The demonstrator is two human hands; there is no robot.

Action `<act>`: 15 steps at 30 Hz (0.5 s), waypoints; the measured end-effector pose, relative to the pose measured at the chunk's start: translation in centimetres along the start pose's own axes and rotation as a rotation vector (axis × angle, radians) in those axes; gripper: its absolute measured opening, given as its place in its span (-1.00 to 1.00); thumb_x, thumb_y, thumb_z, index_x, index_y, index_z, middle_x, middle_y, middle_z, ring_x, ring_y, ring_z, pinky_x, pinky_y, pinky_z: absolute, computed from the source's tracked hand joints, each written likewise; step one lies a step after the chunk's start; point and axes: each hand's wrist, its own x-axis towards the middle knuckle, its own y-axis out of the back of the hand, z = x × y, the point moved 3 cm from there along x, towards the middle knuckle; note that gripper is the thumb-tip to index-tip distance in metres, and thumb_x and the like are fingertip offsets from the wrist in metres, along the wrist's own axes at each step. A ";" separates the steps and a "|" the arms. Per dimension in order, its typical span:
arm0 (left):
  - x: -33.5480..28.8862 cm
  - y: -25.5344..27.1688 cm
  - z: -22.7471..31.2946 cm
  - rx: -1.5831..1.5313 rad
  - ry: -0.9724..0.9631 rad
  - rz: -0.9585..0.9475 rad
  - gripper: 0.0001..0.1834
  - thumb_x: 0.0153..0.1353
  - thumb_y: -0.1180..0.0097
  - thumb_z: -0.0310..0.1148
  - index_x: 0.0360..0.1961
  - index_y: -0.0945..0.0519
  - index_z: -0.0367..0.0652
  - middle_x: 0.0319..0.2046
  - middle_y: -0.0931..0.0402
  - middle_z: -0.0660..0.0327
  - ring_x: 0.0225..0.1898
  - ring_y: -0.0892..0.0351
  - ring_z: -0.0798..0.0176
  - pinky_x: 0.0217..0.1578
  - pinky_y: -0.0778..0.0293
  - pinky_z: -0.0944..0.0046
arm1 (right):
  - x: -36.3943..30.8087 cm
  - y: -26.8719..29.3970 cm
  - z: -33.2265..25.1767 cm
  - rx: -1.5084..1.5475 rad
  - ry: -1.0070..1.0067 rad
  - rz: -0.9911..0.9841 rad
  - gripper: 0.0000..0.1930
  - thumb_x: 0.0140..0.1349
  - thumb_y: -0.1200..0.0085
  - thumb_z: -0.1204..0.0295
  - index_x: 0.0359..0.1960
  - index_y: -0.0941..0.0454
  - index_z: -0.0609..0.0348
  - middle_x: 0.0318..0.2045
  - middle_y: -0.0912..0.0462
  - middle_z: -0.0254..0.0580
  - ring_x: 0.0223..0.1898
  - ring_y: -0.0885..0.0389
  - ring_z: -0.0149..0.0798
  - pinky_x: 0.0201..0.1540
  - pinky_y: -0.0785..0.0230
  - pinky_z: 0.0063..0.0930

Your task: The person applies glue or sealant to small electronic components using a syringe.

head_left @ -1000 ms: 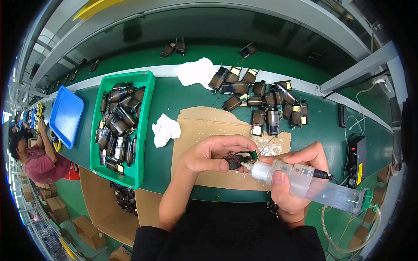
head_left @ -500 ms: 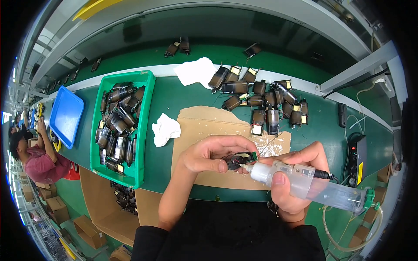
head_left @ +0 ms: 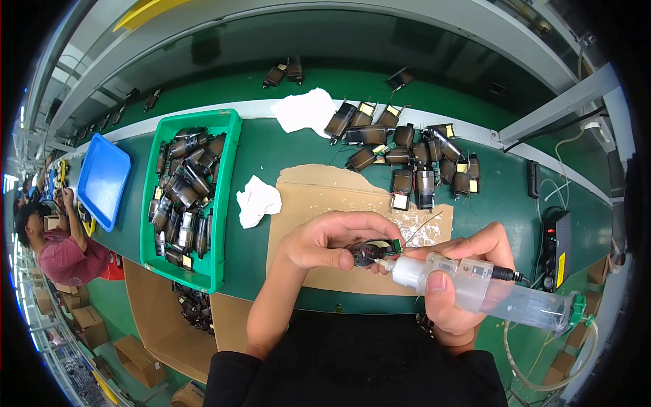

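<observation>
My left hand (head_left: 332,241) is closed around a small dark device casing (head_left: 369,252), held above the cardboard with its open end toward me. A small green circuit board (head_left: 396,248) shows at its edge, and a thin wire sticks out beyond it. My right hand (head_left: 468,278) grips a translucent dispensing syringe (head_left: 451,277) with a green end cap (head_left: 576,311). Its tip reaches the casing's open end; whether it touches is too small to tell. A black cable plug (head_left: 505,273) joins the side of the syringe, under my fingers.
Smoky, dark casings (head_left: 420,152) lie grouped beyond the cardboard sheet (head_left: 319,197). To the left are a green crate (head_left: 232,149) of casings, white cloths (head_left: 258,202) and a blue tray (head_left: 105,178). A black box (head_left: 557,247) stands right. A person (head_left: 71,251) works far left.
The syringe tip has shifted slightly at the casing, and the thin wire now points farther right. Casings on the far green strip have moved a little to the right.
</observation>
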 end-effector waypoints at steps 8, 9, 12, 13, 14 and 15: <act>-0.2 0.2 0.0 -0.006 -0.009 -0.033 -0.23 0.10 -0.27 -0.11 0.15 -0.26 -0.47 0.05 -0.35 -0.01 0.03 -0.44 0.17 -0.05 -0.46 0.23 | 0.1 -0.1 0.1 0.019 0.004 0.007 -0.65 -0.05 -0.28 0.52 -0.35 -0.31 0.33 -0.44 -0.66 0.08 -0.32 -0.67 -0.29 -0.25 -0.55 -0.46; -0.1 0.2 0.0 -0.006 -0.010 -0.032 -0.23 0.10 -0.27 -0.11 0.15 -0.26 -0.47 0.05 -0.35 -0.01 0.03 -0.44 0.17 -0.05 -0.46 0.23 | 0.1 -0.1 0.2 0.020 0.024 0.009 -0.65 -0.05 -0.28 0.52 -0.35 -0.31 0.33 -0.44 -0.65 0.08 -0.32 -0.67 -0.29 -0.25 -0.55 -0.46; 0.1 0.0 0.2 -0.014 -0.028 -0.022 -0.22 0.10 -0.26 -0.10 0.15 -0.25 -0.47 0.04 -0.37 -0.01 0.03 -0.44 0.17 -0.05 -0.46 0.23 | 0.0 0.1 0.1 0.005 0.025 -0.024 -0.62 -0.03 -0.29 0.50 -0.33 -0.27 0.35 -0.41 -0.65 0.13 -0.31 -0.67 -0.28 -0.24 -0.55 -0.44; 0.1 -0.1 0.3 -0.012 -0.035 -0.017 -0.23 0.11 -0.26 -0.11 0.15 -0.25 -0.48 0.04 -0.37 -0.01 0.02 -0.44 0.18 -0.05 -0.45 0.24 | -0.2 0.0 0.2 0.005 0.028 -0.024 -0.62 -0.03 -0.29 0.50 -0.33 -0.27 0.35 -0.41 -0.65 0.13 -0.31 -0.67 -0.28 -0.24 -0.55 -0.44; 0.1 -0.1 0.4 -0.009 -0.042 -0.013 -0.23 0.11 -0.26 -0.12 0.16 -0.25 -0.48 0.03 -0.37 -0.02 0.01 -0.44 0.19 -0.05 -0.44 0.25 | -0.5 -0.1 0.2 0.096 0.044 0.019 -0.59 -0.01 -0.28 0.49 -0.31 -0.24 0.35 -0.40 -0.65 0.15 -0.31 -0.67 -0.25 -0.24 -0.55 -0.44; -0.1 -0.2 0.3 -0.004 -0.043 -0.013 -0.23 0.11 -0.26 -0.12 0.16 -0.25 -0.48 0.03 -0.37 -0.02 0.01 -0.44 0.19 -0.05 -0.44 0.25 | -0.8 -0.1 0.3 0.189 0.061 0.061 -0.57 0.00 -0.28 0.48 -0.29 -0.21 0.35 -0.38 -0.64 0.17 -0.31 -0.68 -0.23 -0.24 -0.55 -0.43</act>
